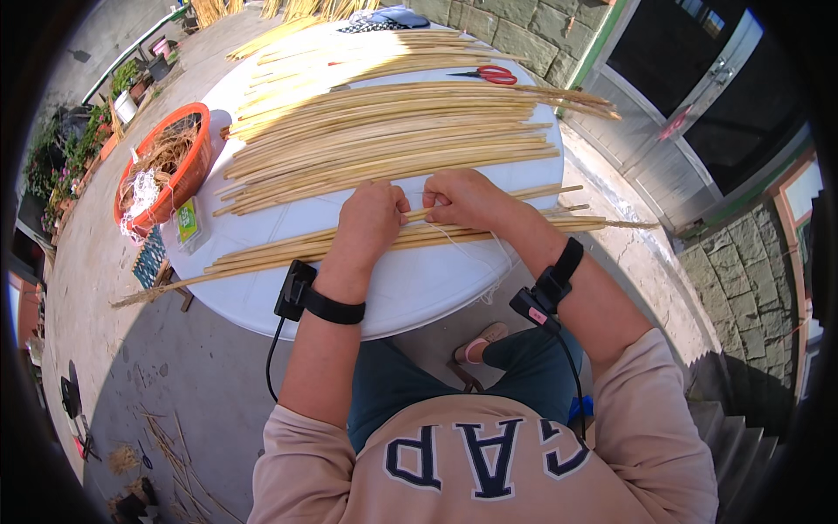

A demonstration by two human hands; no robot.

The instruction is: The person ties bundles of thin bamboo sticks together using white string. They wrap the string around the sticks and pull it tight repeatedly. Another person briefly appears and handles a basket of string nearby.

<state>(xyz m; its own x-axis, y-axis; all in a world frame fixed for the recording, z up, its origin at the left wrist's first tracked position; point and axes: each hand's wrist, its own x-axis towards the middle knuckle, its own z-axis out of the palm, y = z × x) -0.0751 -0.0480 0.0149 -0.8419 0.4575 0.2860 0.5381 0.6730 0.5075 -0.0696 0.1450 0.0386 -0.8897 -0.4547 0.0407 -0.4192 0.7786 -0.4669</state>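
Note:
Over the near part of the round white table (425, 318), both my hands work close together on a small bundle of dry plant stalks (288, 251). My left hand (372, 219) pinches a pale stalk (416, 214) between thumb and fingers. Just right of it, my right hand (470, 198) has its fingertips closed on a thin, needle-like piece (418, 192), too small to see well. White thread (456, 241) runs from the stalks below my right hand and loops over the table's near edge. My fingers partly hide the stalks where they meet.
A wide layer of stalks (393, 134) lies beyond my hands, with red-handled scissors (494, 74) behind it. An orange basket (204, 154) of fibres and white string stands at the left, beside a clear plastic box (190, 229) with a green label. Folded cloth (386, 18) lies at the far edge.

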